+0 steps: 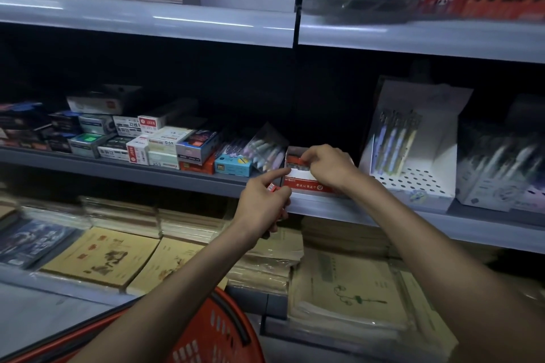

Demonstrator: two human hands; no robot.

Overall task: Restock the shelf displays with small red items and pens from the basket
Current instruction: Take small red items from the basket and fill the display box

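A red and white display box (306, 184) stands on the middle shelf's front edge. My right hand (327, 166) reaches over it and pinches a small red item (298, 163) at the box's open top. My left hand (262, 203) hovers just left of the box, fingers closed on another small red item (272, 187), index finger pointing toward the box. The red basket (212, 330) hangs below my left forearm at the bottom of the view; its contents are hidden.
Stacked small stationery boxes (153, 141) and a pen pack (265, 150) fill the shelf left of the display box. A white perforated pen display (413, 162) stands to the right. Notebooks (100, 259) lie on the lower shelf. An upper shelf (147, 20) overhangs.
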